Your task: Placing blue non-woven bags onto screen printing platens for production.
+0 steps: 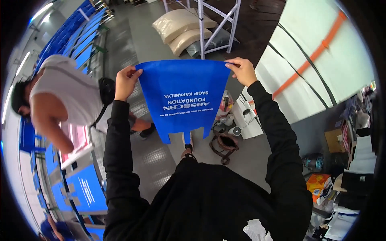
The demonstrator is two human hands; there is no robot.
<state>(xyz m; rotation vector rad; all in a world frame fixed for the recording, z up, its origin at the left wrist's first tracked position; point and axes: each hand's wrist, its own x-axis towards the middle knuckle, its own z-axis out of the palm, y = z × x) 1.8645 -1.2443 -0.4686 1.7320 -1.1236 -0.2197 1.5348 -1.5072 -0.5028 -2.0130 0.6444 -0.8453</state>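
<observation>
A blue fabric panel (pixel 181 78) with white printing hangs flat before me, its lower edge cut out between two tabs. My left hand (pixel 128 80) pinches its upper left corner between thumb and fingers, and my right hand (pixel 241 73) pinches the upper right corner. The top edge is stretched between them. Part of my leg and shoe (pixel 186 145) shows below the panel.
A co-worker (pixel 64 96) bends over a pink-and-white frame (pixel 76 158) at left, beside rows of blue panels (pixel 84 184). Ahead are stacked sacks (pixel 181 24) and a metal rack (pixel 219 28). At right stand a white board (pixel 305 60), a bucket (pixel 225 142) and piled goods (pixel 345 184).
</observation>
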